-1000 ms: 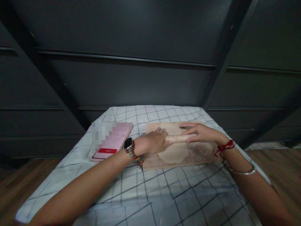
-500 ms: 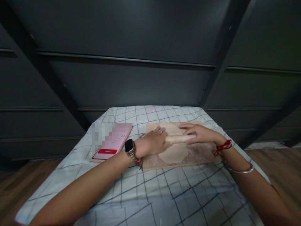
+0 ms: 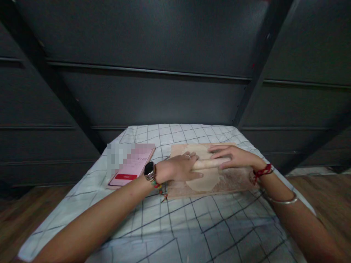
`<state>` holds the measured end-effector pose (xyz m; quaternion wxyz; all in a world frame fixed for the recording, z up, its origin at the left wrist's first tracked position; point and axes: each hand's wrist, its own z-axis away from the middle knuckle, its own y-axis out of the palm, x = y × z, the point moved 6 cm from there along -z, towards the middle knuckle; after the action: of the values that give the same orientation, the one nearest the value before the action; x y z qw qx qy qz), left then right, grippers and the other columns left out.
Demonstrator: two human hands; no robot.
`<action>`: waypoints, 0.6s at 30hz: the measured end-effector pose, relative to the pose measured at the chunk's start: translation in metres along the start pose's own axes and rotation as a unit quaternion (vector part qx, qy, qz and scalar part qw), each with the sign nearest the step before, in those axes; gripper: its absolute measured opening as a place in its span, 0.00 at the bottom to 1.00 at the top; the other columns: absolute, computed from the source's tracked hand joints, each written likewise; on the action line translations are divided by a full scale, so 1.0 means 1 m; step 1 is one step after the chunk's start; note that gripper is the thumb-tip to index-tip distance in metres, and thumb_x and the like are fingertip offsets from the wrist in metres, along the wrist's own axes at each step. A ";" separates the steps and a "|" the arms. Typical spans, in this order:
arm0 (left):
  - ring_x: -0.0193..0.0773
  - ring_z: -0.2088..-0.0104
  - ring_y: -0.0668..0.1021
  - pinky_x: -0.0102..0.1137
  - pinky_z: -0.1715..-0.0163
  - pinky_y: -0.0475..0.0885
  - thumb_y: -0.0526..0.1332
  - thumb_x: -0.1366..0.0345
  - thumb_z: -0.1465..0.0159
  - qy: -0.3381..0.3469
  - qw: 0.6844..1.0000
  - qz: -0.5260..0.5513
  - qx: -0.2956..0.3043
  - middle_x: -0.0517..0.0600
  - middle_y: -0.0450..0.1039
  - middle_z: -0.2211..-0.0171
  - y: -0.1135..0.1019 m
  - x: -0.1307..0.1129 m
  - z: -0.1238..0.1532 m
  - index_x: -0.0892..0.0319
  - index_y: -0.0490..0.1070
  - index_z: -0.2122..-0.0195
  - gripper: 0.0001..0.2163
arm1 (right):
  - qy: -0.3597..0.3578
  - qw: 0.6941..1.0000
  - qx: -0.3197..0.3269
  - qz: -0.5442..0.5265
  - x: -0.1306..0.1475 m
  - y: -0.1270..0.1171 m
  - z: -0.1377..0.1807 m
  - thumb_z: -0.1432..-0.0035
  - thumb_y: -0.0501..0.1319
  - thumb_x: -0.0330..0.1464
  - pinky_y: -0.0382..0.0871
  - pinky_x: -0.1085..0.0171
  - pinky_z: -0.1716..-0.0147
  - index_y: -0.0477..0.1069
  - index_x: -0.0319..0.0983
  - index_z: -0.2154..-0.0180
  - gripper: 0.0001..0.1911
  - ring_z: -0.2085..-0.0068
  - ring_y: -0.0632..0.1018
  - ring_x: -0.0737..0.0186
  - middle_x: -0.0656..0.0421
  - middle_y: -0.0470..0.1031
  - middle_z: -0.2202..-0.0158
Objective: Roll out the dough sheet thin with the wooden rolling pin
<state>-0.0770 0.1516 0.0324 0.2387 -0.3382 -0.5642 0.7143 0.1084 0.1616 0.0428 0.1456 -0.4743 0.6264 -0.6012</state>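
A pale rolling pin [image 3: 205, 164] lies across a thin, flattened sheet of dough [image 3: 204, 181] on a brown, flour-dusted board [image 3: 238, 178]. At the pin's left end is my left hand [image 3: 182, 167], fingers on the far side and thumb stretched along the near side. My right hand [image 3: 237, 157] has the right end between thumb and fingers, with the fingers somewhat spread. Both ends of the pin are partly hidden by the hands. The dough's left part is covered by my left hand.
A phone with a pink screen [image 3: 139, 166], partly pixelated, lies left of the board. Beneath everything is a white cloth with a dark grid [image 3: 192, 226]. Behind the table stands a dark panelled wall [image 3: 164, 96]. Wooden floor [image 3: 326, 193] shows at both sides.
The rolling pin has turned slightly, its left end now a little nearer me. My left thumb has stretched out more along the near side. The right hand has barely shifted.
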 end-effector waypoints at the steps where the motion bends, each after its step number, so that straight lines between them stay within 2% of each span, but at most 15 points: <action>1: 0.48 0.49 0.71 0.38 0.49 0.65 0.48 0.45 0.35 -0.009 1.000 -0.008 -0.026 0.61 0.66 0.44 -0.001 0.004 -0.004 0.62 0.63 0.43 0.29 | 0.006 1.000 -0.017 0.022 -0.003 0.003 -0.002 0.45 0.64 0.47 0.61 0.53 0.41 0.76 0.45 0.52 0.22 0.42 0.70 0.54 0.54 0.70 0.43; 4: 0.52 0.46 0.69 0.44 0.46 0.62 0.41 0.48 0.31 -0.074 0.988 -0.050 -0.125 0.62 0.69 0.48 -0.006 0.027 -0.019 0.64 0.68 0.49 0.27 | 0.047 0.993 -0.072 0.086 -0.009 0.010 -0.010 0.41 0.61 0.45 0.59 0.48 0.41 0.75 0.43 0.49 0.21 0.42 0.69 0.51 0.52 0.72 0.45; 6: 0.55 0.46 0.68 0.48 0.46 0.60 0.38 0.50 0.31 -0.130 0.976 -0.068 -0.160 0.64 0.70 0.49 -0.009 0.041 -0.023 0.65 0.70 0.52 0.28 | 0.073 0.988 -0.096 0.098 -0.009 0.009 -0.012 0.37 0.57 0.43 0.58 0.46 0.40 0.74 0.43 0.48 0.20 0.43 0.70 0.51 0.53 0.74 0.47; 8: 0.54 0.46 0.69 0.47 0.45 0.60 0.37 0.52 0.30 -0.129 0.979 -0.064 -0.143 0.63 0.70 0.48 -0.008 0.041 -0.022 0.65 0.71 0.52 0.28 | 0.075 0.991 -0.088 0.074 -0.004 0.005 -0.010 0.35 0.54 0.43 0.60 0.49 0.41 0.74 0.43 0.48 0.19 0.44 0.72 0.54 0.54 0.75 0.48; 11: 0.48 0.44 0.68 0.39 0.44 0.60 0.41 0.51 0.31 -0.026 0.998 -0.029 -0.046 0.60 0.66 0.43 -0.001 0.017 -0.013 0.64 0.67 0.45 0.27 | 0.031 0.999 -0.028 0.015 0.007 -0.002 -0.003 0.36 0.56 0.44 0.61 0.55 0.41 0.77 0.47 0.52 0.17 0.44 0.71 0.58 0.59 0.74 0.47; 13: 0.48 0.43 0.67 0.37 0.45 0.62 0.45 0.48 0.33 0.007 1.000 -0.017 -0.016 0.60 0.63 0.40 0.001 0.006 -0.007 0.63 0.61 0.40 0.28 | 0.008 1.000 -0.002 0.002 0.009 -0.004 0.002 0.39 0.59 0.45 0.59 0.57 0.40 0.78 0.48 0.54 0.15 0.41 0.69 0.58 0.61 0.71 0.44; 16: 0.49 0.43 0.68 0.39 0.45 0.62 0.42 0.49 0.32 -0.021 0.997 -0.040 -0.059 0.59 0.66 0.43 -0.001 0.012 -0.012 0.62 0.66 0.44 0.26 | 0.029 0.999 -0.030 0.027 -0.002 0.000 0.000 0.39 0.59 0.44 0.59 0.55 0.40 0.76 0.47 0.52 0.17 0.41 0.68 0.56 0.58 0.69 0.42; 18: 0.51 0.45 0.69 0.43 0.44 0.60 0.38 0.53 0.30 -0.083 0.989 -0.059 -0.102 0.60 0.69 0.46 -0.003 0.030 -0.021 0.64 0.70 0.50 0.26 | 0.068 0.994 -0.073 0.054 -0.012 0.004 -0.004 0.38 0.58 0.44 0.61 0.53 0.40 0.76 0.45 0.50 0.18 0.42 0.69 0.54 0.56 0.71 0.43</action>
<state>-0.0809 0.1872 0.0263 0.1967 -0.2662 -0.6713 0.6632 0.1103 0.1724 0.0358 0.1005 -0.4072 0.7017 -0.5759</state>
